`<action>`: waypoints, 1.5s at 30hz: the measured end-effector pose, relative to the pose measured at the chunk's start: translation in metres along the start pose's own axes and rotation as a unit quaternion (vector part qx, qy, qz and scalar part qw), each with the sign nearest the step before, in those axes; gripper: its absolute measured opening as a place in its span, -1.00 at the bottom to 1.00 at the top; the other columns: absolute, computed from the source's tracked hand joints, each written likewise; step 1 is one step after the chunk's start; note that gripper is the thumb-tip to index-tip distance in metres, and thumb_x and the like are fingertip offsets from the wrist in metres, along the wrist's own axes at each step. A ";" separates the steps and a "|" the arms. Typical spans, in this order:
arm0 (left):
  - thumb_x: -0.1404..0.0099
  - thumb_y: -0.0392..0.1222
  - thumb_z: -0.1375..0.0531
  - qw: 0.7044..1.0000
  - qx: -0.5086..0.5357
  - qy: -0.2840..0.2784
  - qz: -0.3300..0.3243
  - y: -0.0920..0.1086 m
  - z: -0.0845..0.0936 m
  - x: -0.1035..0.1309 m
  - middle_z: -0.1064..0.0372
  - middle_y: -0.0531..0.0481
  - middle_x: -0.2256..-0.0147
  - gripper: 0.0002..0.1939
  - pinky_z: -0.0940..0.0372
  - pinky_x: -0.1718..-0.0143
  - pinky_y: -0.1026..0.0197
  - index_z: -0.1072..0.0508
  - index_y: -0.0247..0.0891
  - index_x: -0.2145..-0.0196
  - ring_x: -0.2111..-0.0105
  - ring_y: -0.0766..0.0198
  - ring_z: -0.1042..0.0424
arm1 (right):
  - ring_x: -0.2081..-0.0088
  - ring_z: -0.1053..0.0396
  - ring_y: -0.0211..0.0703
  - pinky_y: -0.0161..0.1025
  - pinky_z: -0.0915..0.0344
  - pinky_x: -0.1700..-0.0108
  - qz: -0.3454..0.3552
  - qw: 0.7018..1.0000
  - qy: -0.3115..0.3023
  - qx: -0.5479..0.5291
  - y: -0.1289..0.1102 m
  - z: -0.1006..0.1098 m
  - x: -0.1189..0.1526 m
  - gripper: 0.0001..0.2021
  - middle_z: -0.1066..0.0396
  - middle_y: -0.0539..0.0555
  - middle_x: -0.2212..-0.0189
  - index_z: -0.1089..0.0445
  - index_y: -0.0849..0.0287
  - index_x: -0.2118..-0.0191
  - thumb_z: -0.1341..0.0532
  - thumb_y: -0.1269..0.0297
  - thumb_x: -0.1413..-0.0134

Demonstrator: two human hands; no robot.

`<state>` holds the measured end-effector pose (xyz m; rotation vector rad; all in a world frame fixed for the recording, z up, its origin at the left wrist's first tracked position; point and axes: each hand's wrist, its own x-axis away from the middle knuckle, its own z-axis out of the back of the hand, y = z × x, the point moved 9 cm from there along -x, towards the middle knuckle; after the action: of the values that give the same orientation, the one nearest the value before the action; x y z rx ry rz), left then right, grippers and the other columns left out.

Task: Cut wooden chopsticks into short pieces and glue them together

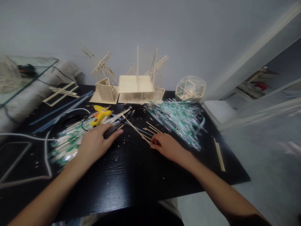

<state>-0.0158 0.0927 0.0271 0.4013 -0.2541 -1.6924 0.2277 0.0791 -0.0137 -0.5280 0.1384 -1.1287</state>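
Pale wooden sticks (135, 128) lie on a black, grained tabletop (141, 182), seen from the head camera, in the space between the two hands. The left hand (94, 139) lies to their left, thumb and fingers closed around a dark-handled tool (114, 129) that points away from the wearer, towards the upper right. The right hand (168, 145) is at the near ends of the sticks, its fingers curled and its thumb and fingertips pinching there; how many sticks are held cannot be told. The longest stick runs obliquely from these fingertips towards the far end of the tool, and several shorter ones fan out just beyond the right hand.

Just beyond the left hand, a yellow glue gun (101, 114) rests on a heap of clear and green packets (70, 141); a second heap (183, 119) occupies the table beyond the right hand. Along the wall stand a wooden platform model (135, 84), a slatted box (105, 90) to its left and a many-sided frame (191, 88) to its right. Crossed sticks (62, 93) lie at the far left, and a small bundle (219, 155) near the right edge. Small scraps dot the surface.
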 end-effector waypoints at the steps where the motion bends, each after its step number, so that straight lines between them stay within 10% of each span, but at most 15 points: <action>1: -0.39 0.30 -0.03 1.000 0.002 -0.007 0.003 0.000 -0.003 0.001 -0.55 -0.15 0.26 -0.47 -0.30 0.20 0.08 -0.50 -0.23 0.24 0.24 -0.01 -0.52 | 0.28 -0.45 -0.11 -0.21 -0.28 0.21 -0.002 1.000 0.007 -0.002 0.001 0.001 0.000 -0.91 -0.52 0.10 0.31 -0.52 0.22 0.23 -0.40 0.35 -0.17; 8: -0.43 0.31 0.12 0.995 0.051 -0.079 -0.027 0.012 -0.022 0.013 -0.47 -0.05 0.42 -0.39 -0.20 0.30 0.12 -0.40 -0.19 0.44 0.38 0.10 -0.43 | 0.25 -0.51 -0.13 -0.17 -0.37 0.12 0.023 0.982 0.108 -0.155 -0.009 0.023 0.000 -0.79 -0.57 0.11 0.29 -0.53 0.21 0.25 -0.17 0.30 -0.38; 17: -0.44 0.35 0.17 0.993 -0.005 -0.113 -0.019 0.014 -0.037 0.017 -0.51 -0.10 0.41 -0.34 -0.21 0.29 0.11 -0.40 -0.17 0.46 0.37 0.06 -0.48 | 0.44 -0.50 -0.24 -0.34 -0.43 0.44 -0.032 0.877 -0.032 -0.478 -0.033 -0.023 -0.013 -0.84 -0.57 0.09 0.35 -0.49 0.24 0.21 -0.33 0.26 -0.15; 31: -0.42 0.40 0.20 0.988 -0.100 -0.116 -0.001 0.009 -0.043 0.017 -0.53 -0.15 0.44 -0.26 -0.16 0.42 0.15 -0.45 -0.19 0.49 0.40 0.02 -0.54 | 0.46 -0.49 -0.26 -0.38 -0.45 0.51 -0.049 0.833 -0.047 -0.550 -0.019 -0.048 -0.018 -0.71 -0.54 0.06 0.39 -0.48 0.24 0.24 -0.44 0.15 -0.02; 45: -0.43 0.21 0.11 0.994 0.094 -0.052 0.010 0.003 -0.036 0.015 -0.39 -0.01 0.53 -0.43 -0.13 0.38 0.16 -0.37 -0.19 0.53 0.48 0.19 -0.36 | 0.48 -0.49 -0.25 -0.41 -0.39 0.56 -0.015 0.826 -0.043 -0.561 -0.017 -0.055 -0.020 -0.57 -0.53 0.02 0.39 -0.42 0.22 -0.09 -0.37 0.23 -0.10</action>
<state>-0.0006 0.0794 -0.0066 0.4490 -0.4946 -1.6783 0.1845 0.0732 -0.0569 -1.6317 0.7455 -0.9597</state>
